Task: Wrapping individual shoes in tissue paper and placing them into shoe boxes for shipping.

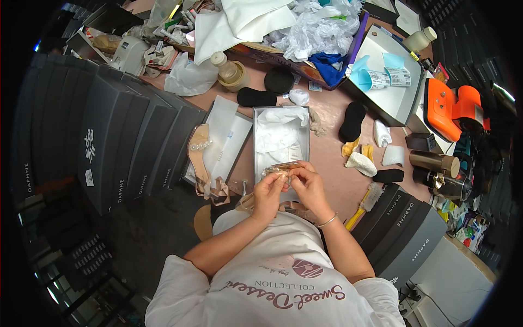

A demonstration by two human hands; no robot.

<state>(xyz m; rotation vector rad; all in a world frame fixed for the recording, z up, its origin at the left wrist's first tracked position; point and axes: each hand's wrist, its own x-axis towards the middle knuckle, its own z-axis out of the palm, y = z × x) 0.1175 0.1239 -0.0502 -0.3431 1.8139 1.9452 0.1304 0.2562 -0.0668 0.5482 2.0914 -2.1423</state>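
Observation:
Close to my body, my left hand point(268, 195) and my right hand point(311, 189) are both closed, fingertips pinching a small tan, shiny item that looks wrapped in clear plastic point(284, 166). Its exact kind is hard to make out behind my fingers. Just beyond it lies an open grey shoebox point(254, 133) lined with white tissue paper point(279, 126). To the left, a beige sandal with pearl beads on its strap point(200, 144) rests on a box lid point(235, 143). Tan straps point(294, 206) show at my lap, partly hidden by my forearms.
Dark shoeboxes stack up at left point(111, 139) and right point(406, 231). A yellow-handled brush point(366, 203) lies beside the right stack. Black pads point(352, 122), cloths point(361, 163), an orange device point(442, 111) and a tumbler point(434, 162) sit rightward. A carton of plastic bags point(357, 52) stands behind.

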